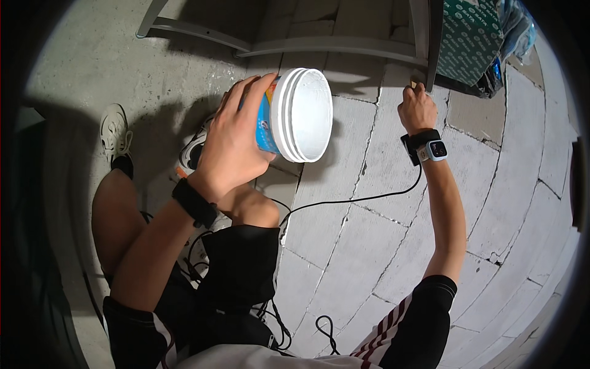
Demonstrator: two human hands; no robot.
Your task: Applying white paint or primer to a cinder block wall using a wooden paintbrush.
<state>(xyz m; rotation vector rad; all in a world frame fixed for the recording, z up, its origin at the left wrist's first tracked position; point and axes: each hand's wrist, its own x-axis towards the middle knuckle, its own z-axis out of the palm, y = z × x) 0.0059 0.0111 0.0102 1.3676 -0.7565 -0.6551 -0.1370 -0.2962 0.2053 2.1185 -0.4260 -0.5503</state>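
Note:
My left hand (230, 135) is wrapped round a white plastic tub (301, 117) with a blue, partly orange label. The tub is tilted on its side above the floor, its open mouth facing right. Its inside is pale, and I cannot tell whether anything is in it. Farther right, my right hand (418, 109) reaches forward with its fingers closed, just beside the foot of a grey metal leg (424, 37). A small yellowish bit shows past its fingertips; the fingers hide the rest.
A grey metal frame (326, 45) crosses the far side. Beyond my right hand stand a green patterned box (467, 40) and plastic bags (519, 31). A black cable (350, 201) runs from my right wrist across the pale stone tiles (332, 240) towards my legs.

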